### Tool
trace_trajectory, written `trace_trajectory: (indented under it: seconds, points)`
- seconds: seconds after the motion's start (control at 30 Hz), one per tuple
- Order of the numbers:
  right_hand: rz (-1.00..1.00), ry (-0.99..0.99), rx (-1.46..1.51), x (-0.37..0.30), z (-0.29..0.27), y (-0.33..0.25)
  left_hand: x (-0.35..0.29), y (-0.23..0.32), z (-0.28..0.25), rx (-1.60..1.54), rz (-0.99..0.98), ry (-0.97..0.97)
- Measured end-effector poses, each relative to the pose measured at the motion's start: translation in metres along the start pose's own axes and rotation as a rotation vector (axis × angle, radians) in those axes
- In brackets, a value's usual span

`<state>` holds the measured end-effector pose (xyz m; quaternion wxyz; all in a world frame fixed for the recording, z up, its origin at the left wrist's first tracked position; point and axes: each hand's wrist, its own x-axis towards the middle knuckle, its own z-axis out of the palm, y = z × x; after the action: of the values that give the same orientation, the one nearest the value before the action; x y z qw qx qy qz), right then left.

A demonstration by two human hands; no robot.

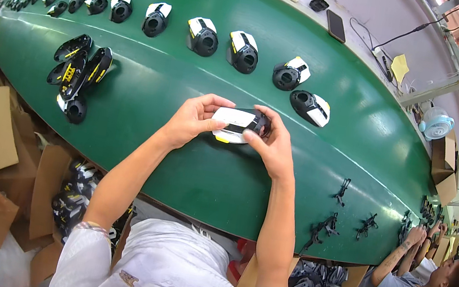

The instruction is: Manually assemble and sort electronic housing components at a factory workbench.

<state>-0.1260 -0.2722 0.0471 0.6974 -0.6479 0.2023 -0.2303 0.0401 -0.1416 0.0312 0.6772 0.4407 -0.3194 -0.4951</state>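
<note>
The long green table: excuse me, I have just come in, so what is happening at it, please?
A person holds a black-and-white plastic shell with a yellow tab in both bare hands: the left hand at its white end, the right hand at its black end. Similar black-and-white shells line the far side of the long green table. Black shells with yellow parts lie clustered at left, and thin black plastic pieces at right.

Two hands (pixel 191 118) hold one shell (pixel 238 119). Eight more shells (pixel 203 37) show plainly in line behind; farther left they look too small and blurred to count surely. Another one sits lower left. Two brackets (pixel 368 225) lie singly. One phone (pixel 336 26), one fan (pixel 436 124), one yellow paper (pixel 399 68).
</note>
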Motion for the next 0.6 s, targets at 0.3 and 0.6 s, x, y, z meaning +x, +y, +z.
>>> trace_trajectory:
  seconds: [0.3, 0.6]
  points:
    - [-0.093, 0.104, -0.248, -0.007, 0.015, 0.001, 0.001, 0.004, -0.001, 0.129, 0.040, 0.036]
    - [-0.070, 0.149, 0.088, -0.006, 0.001, -0.001, 0.002, -0.014, 0.017, 0.247, 0.078, 0.032]
